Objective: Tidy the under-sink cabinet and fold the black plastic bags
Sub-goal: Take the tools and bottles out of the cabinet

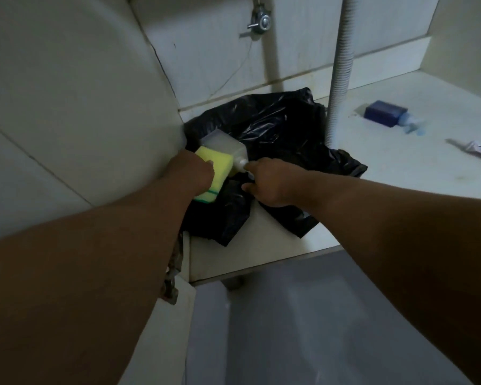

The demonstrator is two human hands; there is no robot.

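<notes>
Both arms reach into the under-sink cabinet. Left hand (pixel 193 169) has its grip clamped on a yellow sponge (pixel 216 173) with a green edge, fingers curled over its near side, close to the cabinet's left wall (pixel 81 107). Right hand (pixel 267 182) has its grip clamped on the neck of a translucent white bottle (pixel 222 147); the bottle lies tilted, base pointing back-left, nozzle toward the hand. Sponge and bottle touch, sponge just in front of the bottle body.

Both sit on top of the black plastic bags (pixel 275 129), which lie crumpled in a heap on the cabinet floor (pixel 386 168), left-centre, one flap hanging toward the front edge. Bags not folded.

A corrugated grey drain hose (pixel 340 68) runs down just right of the heap. Well right of it: a blue bottle (pixel 386 113) lying on its side, and near the frame edge a flat pinkish tube-like item (pixel 475 151), too blurred to identify. A metal valve (pixel 260 22) sits on the back wall, top centre.
</notes>
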